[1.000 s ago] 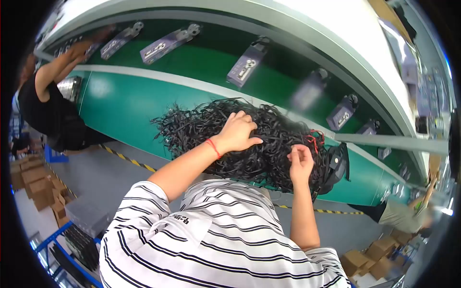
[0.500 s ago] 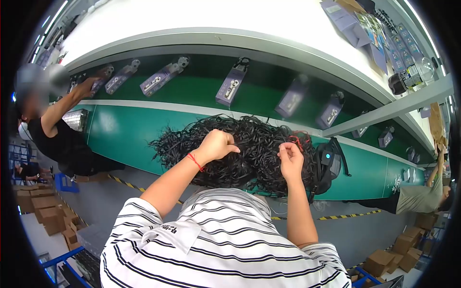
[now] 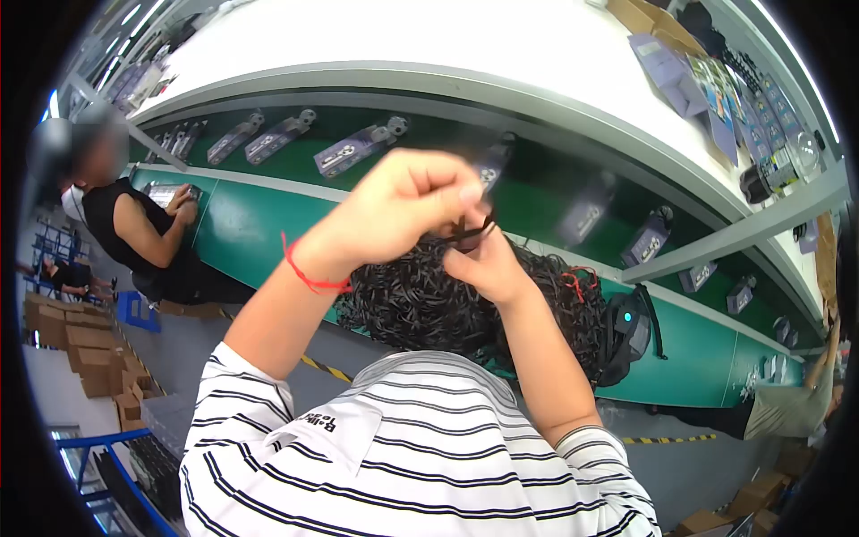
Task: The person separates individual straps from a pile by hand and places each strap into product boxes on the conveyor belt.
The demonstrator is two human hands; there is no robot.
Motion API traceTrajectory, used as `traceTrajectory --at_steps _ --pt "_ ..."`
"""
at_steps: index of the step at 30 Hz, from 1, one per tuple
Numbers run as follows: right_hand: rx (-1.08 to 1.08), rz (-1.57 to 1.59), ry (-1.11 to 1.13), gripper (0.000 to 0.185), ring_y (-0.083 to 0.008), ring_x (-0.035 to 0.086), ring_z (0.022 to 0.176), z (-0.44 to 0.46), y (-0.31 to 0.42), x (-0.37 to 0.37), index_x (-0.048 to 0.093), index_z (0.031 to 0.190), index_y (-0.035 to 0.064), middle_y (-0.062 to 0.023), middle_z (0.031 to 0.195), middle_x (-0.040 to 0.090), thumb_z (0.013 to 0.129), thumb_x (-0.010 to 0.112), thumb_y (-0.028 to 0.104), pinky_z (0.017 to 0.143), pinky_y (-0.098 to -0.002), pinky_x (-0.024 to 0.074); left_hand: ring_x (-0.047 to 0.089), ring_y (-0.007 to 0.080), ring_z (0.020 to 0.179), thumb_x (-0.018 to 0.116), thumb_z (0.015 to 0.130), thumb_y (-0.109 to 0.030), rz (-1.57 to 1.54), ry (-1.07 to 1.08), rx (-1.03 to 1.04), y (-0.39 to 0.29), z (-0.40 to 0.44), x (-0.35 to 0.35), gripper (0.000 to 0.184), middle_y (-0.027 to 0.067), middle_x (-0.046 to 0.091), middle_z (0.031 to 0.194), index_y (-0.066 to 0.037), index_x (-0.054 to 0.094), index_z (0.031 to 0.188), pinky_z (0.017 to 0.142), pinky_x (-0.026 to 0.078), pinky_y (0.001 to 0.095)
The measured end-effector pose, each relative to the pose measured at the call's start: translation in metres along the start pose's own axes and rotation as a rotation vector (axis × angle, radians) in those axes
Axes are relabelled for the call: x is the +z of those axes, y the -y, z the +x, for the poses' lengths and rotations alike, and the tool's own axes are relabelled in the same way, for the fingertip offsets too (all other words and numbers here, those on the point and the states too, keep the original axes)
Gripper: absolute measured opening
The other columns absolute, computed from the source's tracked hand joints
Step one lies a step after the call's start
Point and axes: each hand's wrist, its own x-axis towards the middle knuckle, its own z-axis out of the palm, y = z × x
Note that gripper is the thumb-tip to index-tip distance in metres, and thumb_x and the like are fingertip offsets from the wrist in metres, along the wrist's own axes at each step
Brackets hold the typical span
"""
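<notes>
A large heap of thin black straps (image 3: 420, 309) lies on the green bench (image 3: 255, 228) in front of me, with a red strand (image 3: 580, 283) at its right. Above the heap, my left hand (image 3: 407, 206) is closed in a pinch on a black strap (image 3: 467, 234), a red string round its wrist. Close beside it, my right hand (image 3: 492, 267) is closed on the same strap, its fingers partly hidden behind my left hand.
Purple boxes (image 3: 358, 149) stand on a dark green conveyor behind the bench. A black bag (image 3: 625, 336) touches the heap's right side. A grey bar (image 3: 743, 224) slants at the right. Co-workers are at left (image 3: 148, 228) and right (image 3: 787, 407).
Both hands have risen from the heap and come together, with a black strap now between them. The co-worker at left has drawn back from the conveyor. Boxes have shifted in view.
</notes>
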Motion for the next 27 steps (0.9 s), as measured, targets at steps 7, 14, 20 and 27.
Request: traceTrajectory --at_steps 7,14,20,27 --pt "0.264 0.604 -0.119 0.040 -0.0084 0.025 0.048 0.007 0.018 0.028 0.054 0.095 0.0070 0.0062 0.060 0.027 0.105 0.048 0.045 0.045 -0.0247 0.0245 0.063 0.0168 0.085 0.051 0.106 -0.020 -0.254 -0.435 0.342 -0.009 -0.030 -0.035 0.026 0.0096 0.066 0.098 -0.001 0.066 0.096 0.085 0.052 0.0336" --pt "0.484 0.611 -0.860 0.038 -0.0087 0.030 0.050 0.068 -0.048 0.077 0.051 0.087 0.0106 0.0035 0.061 0.035 0.105 0.048 0.044 0.048 -0.0248 0.0294 0.064 0.0245 0.086 0.054 0.103 -0.017 -0.404 -0.635 0.419 0.094 -0.053 -0.063 0.025 0.0119 0.064 0.093 -0.003 0.062 0.086 0.086 0.052 0.0370" --pt "0.617 0.699 -1.061 0.039 -0.0085 0.028 0.048 0.143 -0.145 0.073 0.045 0.078 0.0133 0.0039 0.059 0.031 0.105 0.050 0.040 0.044 -0.0250 0.0261 0.063 0.0297 0.091 0.072 0.081 -0.005 0.861 -0.696 0.430 0.202 -0.064 -0.123 0.011 0.0137 0.065 0.091 0.000 0.067 0.089 0.082 0.050 0.0395" --pt "0.750 0.714 -0.722 0.035 -0.0100 0.027 0.047 0.227 -0.278 0.011 0.039 0.070 0.0164 0.0045 0.057 0.027 0.100 0.053 0.029 0.041 -0.0269 0.0211 0.062 0.0318 0.097 0.071 0.081 -0.003 0.709 -0.990 0.254 0.248 -0.051 -0.211 0.016 0.0125 0.067 0.103 -0.001 0.069 0.097 0.084 0.050 0.0412"
